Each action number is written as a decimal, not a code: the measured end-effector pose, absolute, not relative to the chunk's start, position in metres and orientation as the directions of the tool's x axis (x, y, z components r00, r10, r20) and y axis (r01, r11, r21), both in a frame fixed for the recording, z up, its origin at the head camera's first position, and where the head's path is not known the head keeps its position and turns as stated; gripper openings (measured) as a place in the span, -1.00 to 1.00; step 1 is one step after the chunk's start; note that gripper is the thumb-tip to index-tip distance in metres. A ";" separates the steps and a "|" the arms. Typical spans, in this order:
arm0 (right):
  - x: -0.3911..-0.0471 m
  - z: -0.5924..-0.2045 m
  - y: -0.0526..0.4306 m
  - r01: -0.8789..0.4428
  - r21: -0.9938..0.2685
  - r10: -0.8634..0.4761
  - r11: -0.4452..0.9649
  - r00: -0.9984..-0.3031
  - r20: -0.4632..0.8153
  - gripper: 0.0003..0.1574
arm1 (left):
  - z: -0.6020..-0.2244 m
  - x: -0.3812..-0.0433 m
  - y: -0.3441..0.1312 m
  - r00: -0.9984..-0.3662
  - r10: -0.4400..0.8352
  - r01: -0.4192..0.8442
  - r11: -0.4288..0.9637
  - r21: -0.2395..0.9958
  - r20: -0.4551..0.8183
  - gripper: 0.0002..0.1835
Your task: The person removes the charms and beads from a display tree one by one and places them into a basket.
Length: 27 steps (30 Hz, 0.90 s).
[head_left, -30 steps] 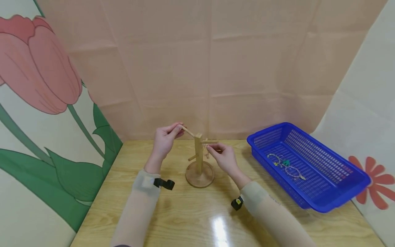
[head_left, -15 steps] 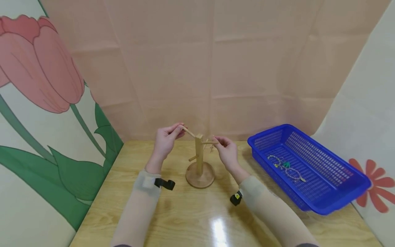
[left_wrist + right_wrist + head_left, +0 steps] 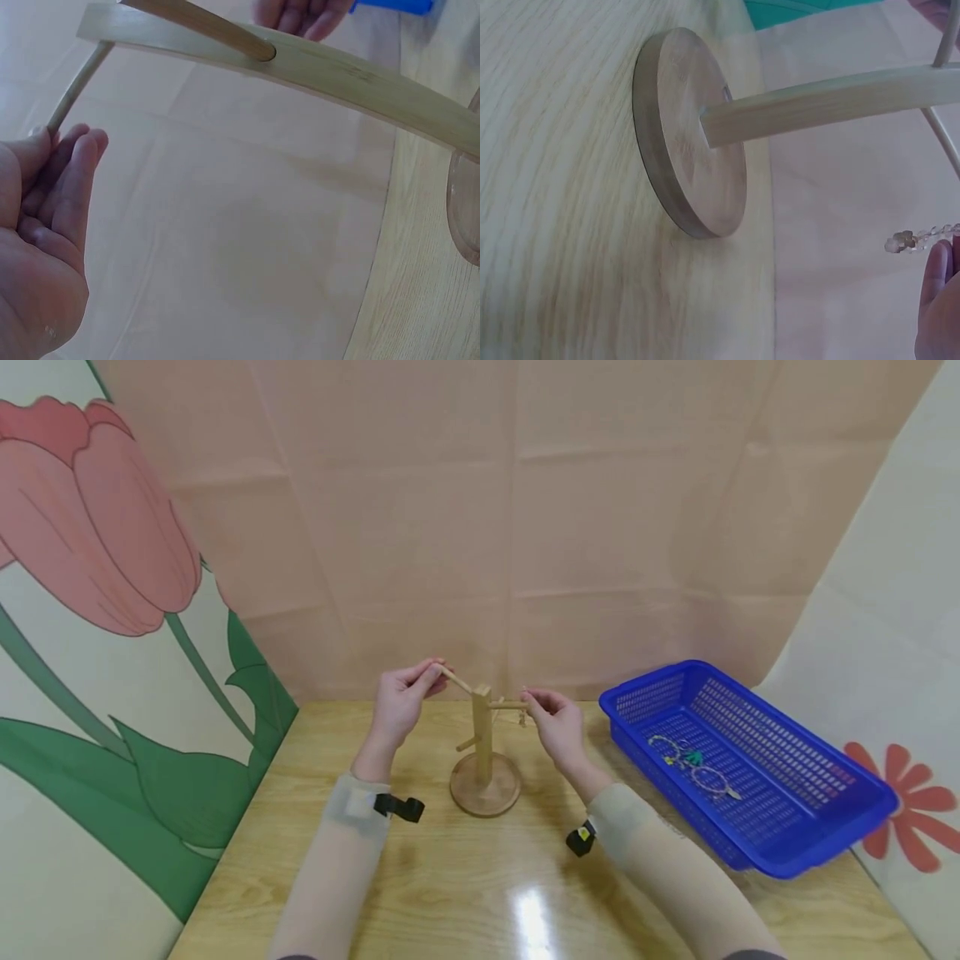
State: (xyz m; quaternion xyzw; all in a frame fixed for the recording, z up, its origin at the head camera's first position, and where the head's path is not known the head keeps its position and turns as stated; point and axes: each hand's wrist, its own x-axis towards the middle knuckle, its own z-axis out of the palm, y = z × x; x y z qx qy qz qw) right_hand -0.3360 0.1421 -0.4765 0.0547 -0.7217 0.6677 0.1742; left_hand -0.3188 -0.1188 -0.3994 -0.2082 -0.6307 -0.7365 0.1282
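A wooden peg stand (image 3: 483, 739) stands upright on a round base, with thin pegs jutting from its post. My left hand (image 3: 399, 700) pinches the tip of the upper left peg (image 3: 79, 86) between thumb and fingers. At the tip of the right peg (image 3: 510, 705) is my right hand (image 3: 557, 728), pinching a beaded bracelet (image 3: 922, 238). Clear beads and a small gold-brown charm show beyond the fingertips in the right wrist view. The rest of the bracelet is hidden by the hand.
To the right sits a blue perforated basket (image 3: 667, 797) holding several bracelets, one with a green charm (image 3: 695, 758) and one with a leaf-shaped charm (image 3: 732, 793). Pinkish cloth (image 3: 600, 527) hangs behind the wooden table (image 3: 450, 893).
My right hand has moved right and slightly up with the bracelet, from beside the post to the right peg's tip. The left hand has kept its pinch on the peg.
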 end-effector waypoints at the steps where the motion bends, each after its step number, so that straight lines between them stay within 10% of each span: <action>1: -0.336 -0.475 0.143 -0.317 -0.942 0.156 0.106 -0.931 0.331 -0.62 | -0.399 -0.319 -0.118 -0.880 0.074 0.451 -0.174 0.875 0.469 -0.65; 27: -0.320 -0.430 0.208 -0.328 -0.889 0.057 0.318 -0.930 0.364 -0.56 | -0.401 -0.320 -0.118 -0.875 0.049 0.466 -0.187 0.865 0.482 -0.67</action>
